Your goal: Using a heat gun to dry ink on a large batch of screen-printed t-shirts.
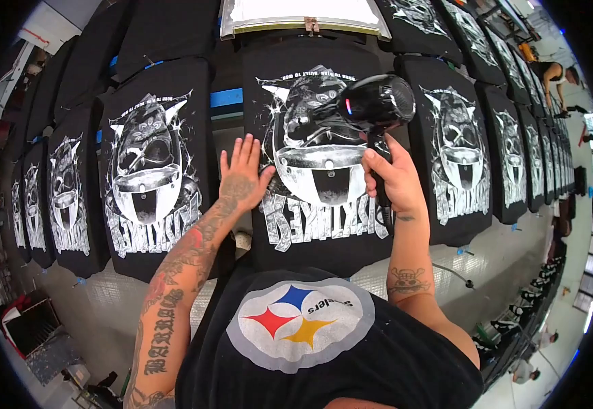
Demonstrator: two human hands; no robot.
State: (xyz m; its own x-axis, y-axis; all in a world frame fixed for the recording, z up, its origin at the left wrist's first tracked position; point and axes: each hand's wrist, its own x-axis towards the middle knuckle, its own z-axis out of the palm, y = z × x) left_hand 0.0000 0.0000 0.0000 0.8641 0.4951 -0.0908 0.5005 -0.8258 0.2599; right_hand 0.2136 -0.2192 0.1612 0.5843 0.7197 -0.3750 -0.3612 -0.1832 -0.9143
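A black T-shirt (378,242) with a white and grey printed picture lies flat in front of me. My right hand (393,174) is wrapped round the handle of a black hair dryer (371,102), which is over the upper part of the print and hides some of it. The dryer's barrel points left across the shirt, and a small red and blue light glows on its side. My left hand (243,176) lies at the shirt's left edge with its fingers stretched out, holding nothing.
Another printed black shirt (148,160) lies to the left, and one more (458,146) to the right, in long rows of several. A framed screen (306,19) stands at the far side. A cable (454,274) hangs at the right, and another person (556,73) is at the far right.
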